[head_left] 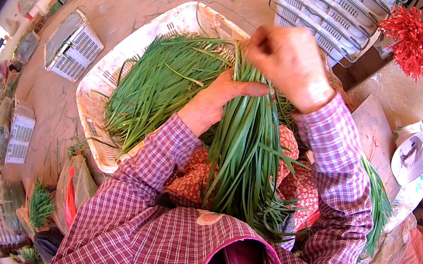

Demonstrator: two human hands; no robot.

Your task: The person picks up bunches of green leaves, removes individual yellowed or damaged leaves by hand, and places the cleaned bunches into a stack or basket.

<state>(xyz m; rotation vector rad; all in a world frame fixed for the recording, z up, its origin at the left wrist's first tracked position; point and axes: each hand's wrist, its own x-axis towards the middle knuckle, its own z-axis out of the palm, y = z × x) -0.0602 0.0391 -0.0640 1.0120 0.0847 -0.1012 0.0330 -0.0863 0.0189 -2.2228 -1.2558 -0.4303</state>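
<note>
At centre, the left hand point(218, 95) wraps firmly round a gathered chive bundle point(245, 143), the right hand point(293, 63) curls above, its hold unclear, while a chive heap point(158, 82) lies unbundled in the upper-left crate point(116, 54).

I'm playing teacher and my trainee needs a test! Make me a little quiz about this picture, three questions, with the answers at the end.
1. Which hand is wrapped around the bunch of long green leaves?
2. True or false: the big white basket is full of red apples.
3. Fill in the colour: near the upper right is a bundle of stringy strips, and it is ____.

Key:
1. The left hand.
2. False: the white basket holds a pile of green leaves.
3. Red.
</note>
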